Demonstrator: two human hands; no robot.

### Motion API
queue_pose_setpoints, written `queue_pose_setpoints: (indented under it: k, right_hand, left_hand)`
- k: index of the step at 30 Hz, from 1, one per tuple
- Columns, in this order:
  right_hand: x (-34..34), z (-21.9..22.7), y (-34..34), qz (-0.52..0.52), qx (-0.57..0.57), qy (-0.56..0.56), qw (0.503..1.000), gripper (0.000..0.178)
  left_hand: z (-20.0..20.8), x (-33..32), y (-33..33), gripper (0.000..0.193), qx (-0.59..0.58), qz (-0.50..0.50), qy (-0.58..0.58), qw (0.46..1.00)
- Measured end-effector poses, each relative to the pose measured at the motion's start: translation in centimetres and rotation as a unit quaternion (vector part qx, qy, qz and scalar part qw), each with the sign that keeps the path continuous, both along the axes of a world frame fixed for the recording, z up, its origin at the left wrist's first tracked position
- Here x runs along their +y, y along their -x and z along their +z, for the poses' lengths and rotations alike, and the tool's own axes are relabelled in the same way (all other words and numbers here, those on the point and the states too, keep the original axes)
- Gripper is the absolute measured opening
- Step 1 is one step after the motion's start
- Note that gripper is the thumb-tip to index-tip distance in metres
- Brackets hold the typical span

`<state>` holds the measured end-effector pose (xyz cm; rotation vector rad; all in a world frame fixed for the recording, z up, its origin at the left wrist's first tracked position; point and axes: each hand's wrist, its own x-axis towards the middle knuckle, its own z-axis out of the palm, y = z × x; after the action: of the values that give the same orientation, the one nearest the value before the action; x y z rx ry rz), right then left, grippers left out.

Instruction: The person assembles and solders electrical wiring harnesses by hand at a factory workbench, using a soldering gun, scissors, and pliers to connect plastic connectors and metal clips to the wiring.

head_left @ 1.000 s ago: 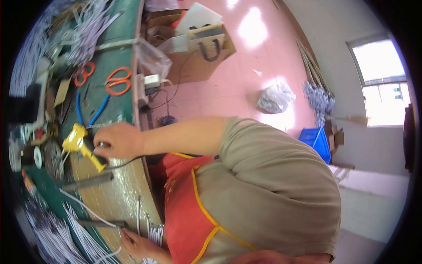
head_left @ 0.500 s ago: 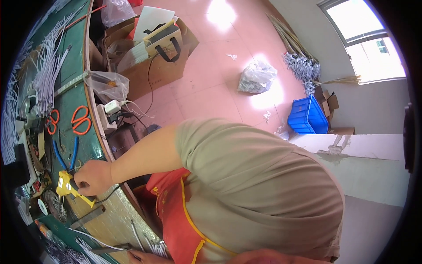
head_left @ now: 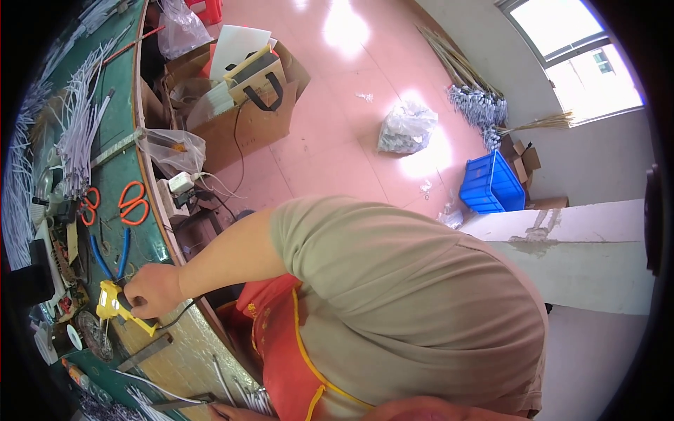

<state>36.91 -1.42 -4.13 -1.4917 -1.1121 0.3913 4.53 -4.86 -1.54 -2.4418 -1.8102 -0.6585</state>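
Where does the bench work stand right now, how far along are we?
Looks done: bundles of cut white wires lie stacked on the green workbench. In hand: the right hand grips the yellow gun-shaped corded tool. Probably left: loose white wire pieces by the left hand at the picture's bottom edge. How many remain cannot be told.

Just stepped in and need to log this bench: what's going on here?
A person leans over a green workbench. One hand rests on a yellow tool with a black cord near the bench edge; which hand it is, the view does not settle. Blue-handled pliers and orange scissors lie just beyond it, with bundles of white tubing farther along. The other hand is hardly visible.
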Motion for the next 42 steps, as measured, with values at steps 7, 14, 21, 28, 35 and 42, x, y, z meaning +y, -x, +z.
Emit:
queue_pose_setpoints:
  k: [7, 14, 21, 28, 35, 42]
  right_hand:
    - [0.1, -0.3, 0.1, -0.002, 0.005, 0.001, 1.000, 0.026]
    - [0.0, -0.4, 0.0, 0.000, 0.003, 0.005, 1.000, 0.026]
    - [-0.1, -0.1, -0.3, 0.008, 0.002, 0.006, 1.000, 0.026]
    - [-0.2, 0.6, -0.3, -0.017, -0.007, 0.076, 0.997, 0.031]
    - [0.5, 2.9, -0.1, -0.002, 0.012, 0.191, 0.982, 0.048]
    - [3.0, 5.0, -0.1, 0.017, -0.033, 0.328, 0.944, 0.074]
  left_hand:
    - [0.5, -0.4, -0.4, 0.018, -0.012, -0.012, 0.006, 1.000]
    - [0.9, -0.7, -0.8, 0.018, -0.004, -0.017, -0.001, 1.000]
    - [0.8, -0.8, -0.8, 0.021, 0.004, 0.032, 0.034, 0.999]
    - [0.6, 0.7, 0.1, 0.029, 0.046, 0.063, 0.118, 0.990]
    - [-1.5, 1.1, 1.8, 0.014, -0.092, -0.088, -0.011, 0.992]
    - [-1.5, 1.1, 1.4, 0.014, -0.122, -0.085, 0.000, 0.989]
